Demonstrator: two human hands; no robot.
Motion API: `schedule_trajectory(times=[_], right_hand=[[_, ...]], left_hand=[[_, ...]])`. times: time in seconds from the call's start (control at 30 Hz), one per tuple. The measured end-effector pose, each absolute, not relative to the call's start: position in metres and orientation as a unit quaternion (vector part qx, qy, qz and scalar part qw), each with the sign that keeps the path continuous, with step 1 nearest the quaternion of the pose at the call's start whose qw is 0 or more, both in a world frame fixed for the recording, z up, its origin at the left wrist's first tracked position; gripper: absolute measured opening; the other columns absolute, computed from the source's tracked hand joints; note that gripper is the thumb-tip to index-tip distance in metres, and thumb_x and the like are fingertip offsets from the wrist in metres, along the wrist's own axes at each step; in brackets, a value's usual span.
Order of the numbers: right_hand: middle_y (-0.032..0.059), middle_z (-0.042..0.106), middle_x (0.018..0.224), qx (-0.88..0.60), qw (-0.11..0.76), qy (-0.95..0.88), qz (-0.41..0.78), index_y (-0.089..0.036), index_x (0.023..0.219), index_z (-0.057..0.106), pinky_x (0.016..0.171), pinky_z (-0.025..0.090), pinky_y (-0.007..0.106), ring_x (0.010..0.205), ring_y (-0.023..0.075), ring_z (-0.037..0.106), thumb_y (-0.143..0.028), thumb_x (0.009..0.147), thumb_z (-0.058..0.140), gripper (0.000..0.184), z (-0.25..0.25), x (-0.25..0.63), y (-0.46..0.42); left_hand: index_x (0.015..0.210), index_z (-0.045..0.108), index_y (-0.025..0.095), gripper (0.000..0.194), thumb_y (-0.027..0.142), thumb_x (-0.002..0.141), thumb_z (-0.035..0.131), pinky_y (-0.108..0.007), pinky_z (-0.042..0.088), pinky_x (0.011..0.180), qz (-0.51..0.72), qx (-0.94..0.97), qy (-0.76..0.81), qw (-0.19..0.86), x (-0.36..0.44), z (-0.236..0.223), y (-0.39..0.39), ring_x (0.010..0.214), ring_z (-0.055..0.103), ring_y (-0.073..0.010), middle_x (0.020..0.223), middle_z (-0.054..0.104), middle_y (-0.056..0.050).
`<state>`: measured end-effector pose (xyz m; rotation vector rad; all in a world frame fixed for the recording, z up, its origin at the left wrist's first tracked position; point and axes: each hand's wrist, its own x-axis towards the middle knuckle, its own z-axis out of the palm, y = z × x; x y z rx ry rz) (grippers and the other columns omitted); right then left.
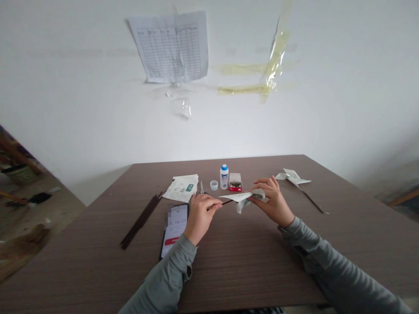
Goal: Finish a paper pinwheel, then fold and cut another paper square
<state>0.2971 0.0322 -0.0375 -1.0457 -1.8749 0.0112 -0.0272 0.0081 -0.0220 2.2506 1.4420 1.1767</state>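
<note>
Above the middle of the table, my left hand pinches a thin dark stick. The stick runs right to a folded paper pinwheel. My right hand is closed on that pinwheel, thumb below and fingers on top; its curled blades stick out to the left and downward. Where the stick meets the paper is hidden by the blades and fingers. Just beyond the hands stand a white glue bottle with a blue cap, a small red box of tiny metal pieces and a small translucent cup.
Another paper pinwheel on a stick lies at the right. Printed paper sheets, scissors and a bundle of dark sticks lie on the left. A phone showing a timer is beside my left forearm. A wall rises behind the table.
</note>
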Motion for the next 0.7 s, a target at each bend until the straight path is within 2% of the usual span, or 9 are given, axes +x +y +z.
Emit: schedule_trajectory(times=[0.07,0.13,0.3,0.43,0.57,0.7], right_hand=[[0.006,0.095,0.102,-0.441,0.449,-0.777,0.023,-0.036,0.095,0.096,0.151,0.028,0.093,0.13,0.0426,0.084,-0.052,0.113,0.093,0.024,-0.03,0.299,0.033],[0.0062,0.096,0.104,-0.45,0.415,-0.79,0.043,-0.036,0.094,0.095,0.15,0.029,0.096,0.129,0.0423,0.084,-0.054,0.112,0.095,0.026,-0.024,0.302,0.035],[0.0095,0.098,0.116,-0.458,0.337,-0.818,0.087,-0.038,0.099,0.101,0.137,0.053,0.097,0.125,0.0438,0.087,-0.054,0.106,0.101,0.018,-0.016,0.309,0.044],[0.0075,0.097,0.109,-0.471,0.297,-0.824,0.106,-0.039,0.097,0.102,0.129,0.066,0.089,0.12,0.042,0.09,-0.057,0.104,0.104,0.019,-0.021,0.31,0.052],[0.0059,0.098,0.105,-0.485,0.27,-0.822,0.132,-0.038,0.095,0.103,0.133,0.067,0.079,0.118,0.0387,0.092,-0.06,0.104,0.104,0.023,-0.027,0.306,0.056],[0.0046,0.1,0.102,-0.509,0.244,-0.808,0.172,-0.038,0.088,0.102,0.135,0.063,0.083,0.115,0.0407,0.096,-0.046,0.098,0.11,0.015,-0.03,0.301,0.058]], left_hand=[[0.106,0.105,0.035,0.02,0.018,0.112,0.097,-0.056,0.068,0.116,0.395,0.767,0.49,0.123,-0.03,-0.022,0.01,0.113,0.091,-0.0343,0.107,0.099,-0.007],[0.106,0.105,0.035,0.016,0.022,0.113,0.097,-0.055,0.068,0.113,0.389,0.77,0.487,0.135,-0.032,-0.024,0.011,0.113,0.091,-0.0353,0.108,0.1,-0.008],[0.101,0.104,0.033,0.019,0.017,0.109,0.098,-0.056,0.067,0.111,0.357,0.777,0.495,0.153,-0.033,-0.029,0.013,0.111,0.091,-0.0369,0.104,0.099,-0.008],[0.099,0.104,0.035,0.023,0.013,0.103,0.1,-0.054,0.067,0.107,0.342,0.776,0.505,0.162,-0.033,-0.034,0.015,0.11,0.089,-0.0374,0.101,0.098,-0.007],[0.099,0.104,0.036,0.024,0.012,0.1,0.101,-0.053,0.069,0.106,0.33,0.776,0.51,0.173,-0.035,-0.04,0.018,0.111,0.089,-0.0374,0.1,0.097,-0.007],[0.097,0.103,0.036,0.024,0.012,0.099,0.1,-0.055,0.072,0.109,0.319,0.785,0.501,0.174,-0.036,-0.046,0.021,0.113,0.091,-0.0376,0.102,0.099,-0.007]])
